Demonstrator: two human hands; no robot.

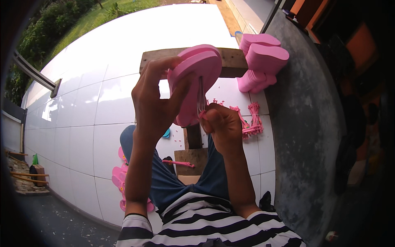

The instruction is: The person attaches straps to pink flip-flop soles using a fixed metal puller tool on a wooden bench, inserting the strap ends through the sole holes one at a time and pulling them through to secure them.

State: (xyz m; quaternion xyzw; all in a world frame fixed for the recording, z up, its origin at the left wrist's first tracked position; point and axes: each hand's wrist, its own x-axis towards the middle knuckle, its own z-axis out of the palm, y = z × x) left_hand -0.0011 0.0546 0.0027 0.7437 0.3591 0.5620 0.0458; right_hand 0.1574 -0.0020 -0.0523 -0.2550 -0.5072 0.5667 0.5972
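Note:
My left hand grips a pink foam sandal sole, held up on edge in front of me with its flat side facing right. My right hand is closed around a thin metal rod tool that stands upright against the sole. A bit of pink strap shows at my right thumb. Both hands are close together above my knees and a wooden work stand.
A stack of pink soles leans against the dark concrete wall at the right. Bundles of pink straps lie on the white tiled floor. More pink sandals lie by my left leg. One strap rests on the wooden block.

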